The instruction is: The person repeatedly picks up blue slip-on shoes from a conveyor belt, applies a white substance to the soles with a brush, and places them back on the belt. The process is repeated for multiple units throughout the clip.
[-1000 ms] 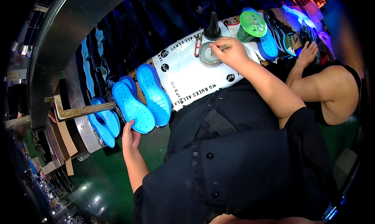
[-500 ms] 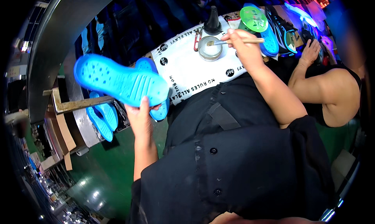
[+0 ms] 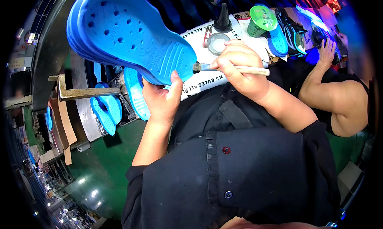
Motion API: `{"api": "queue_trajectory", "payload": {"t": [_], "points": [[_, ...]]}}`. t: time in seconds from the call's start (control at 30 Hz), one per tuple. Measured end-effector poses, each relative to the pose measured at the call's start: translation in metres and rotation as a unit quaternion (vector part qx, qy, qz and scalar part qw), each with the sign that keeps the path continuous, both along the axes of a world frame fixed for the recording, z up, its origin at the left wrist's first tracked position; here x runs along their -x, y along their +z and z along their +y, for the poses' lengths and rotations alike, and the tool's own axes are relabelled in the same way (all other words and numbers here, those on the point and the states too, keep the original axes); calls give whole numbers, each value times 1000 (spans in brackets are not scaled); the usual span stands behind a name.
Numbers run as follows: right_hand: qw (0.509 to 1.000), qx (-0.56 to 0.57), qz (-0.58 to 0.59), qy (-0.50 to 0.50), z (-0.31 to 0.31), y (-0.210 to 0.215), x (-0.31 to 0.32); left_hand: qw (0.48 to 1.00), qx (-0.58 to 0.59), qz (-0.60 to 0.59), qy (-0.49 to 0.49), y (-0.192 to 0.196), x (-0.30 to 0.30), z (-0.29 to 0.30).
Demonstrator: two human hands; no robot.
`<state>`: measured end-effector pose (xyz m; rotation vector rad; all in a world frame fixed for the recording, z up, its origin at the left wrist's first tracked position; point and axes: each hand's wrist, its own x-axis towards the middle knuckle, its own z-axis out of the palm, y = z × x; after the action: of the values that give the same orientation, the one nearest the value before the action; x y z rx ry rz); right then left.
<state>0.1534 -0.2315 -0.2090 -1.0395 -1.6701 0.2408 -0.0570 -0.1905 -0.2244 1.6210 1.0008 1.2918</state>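
My left hand grips a bright blue shoe sole by its heel end, thumb on top and fingers hidden beneath. The sole is tilted with its inner face up, showing small holes toward the toe and ridges toward the heel. In my right hand is a flat brush with a wooden handle. Its bristles meet the heel edge of the sole. Just beyond my right hand stands a small round jar of pale contents on a white printed sheet.
Behind the jar are a black cone-topped bottle and a red-handled tool. To the right stand a green lidded cup, a blue sole, a black sneaker and a co-worker's hand. More blue soles lie left, beside a metal bracket.
The brush has moved from over the jar toward me and left, to the heel of the sole. My left hand has brought the sole closer to the camera and to the right.
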Motion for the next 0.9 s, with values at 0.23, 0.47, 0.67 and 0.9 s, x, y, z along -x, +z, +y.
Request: {"api": "queue_trajectory", "payload": {"t": [0.23,0.47,0.67,0.9], "points": [[997,70,32,-30,-8,2,-6,998,-58,-5,-8,0,6,-1],[999,36,-13,3,-1,5,1,997,-75,31,-19,-1,8,-2],[999,-9,-27,-26,3,-2,-5,996,-84,27,2,-1,9,-3],[996,34,-78,25,-2,5,1,977,-190,97,14,-15,10,0]]}}
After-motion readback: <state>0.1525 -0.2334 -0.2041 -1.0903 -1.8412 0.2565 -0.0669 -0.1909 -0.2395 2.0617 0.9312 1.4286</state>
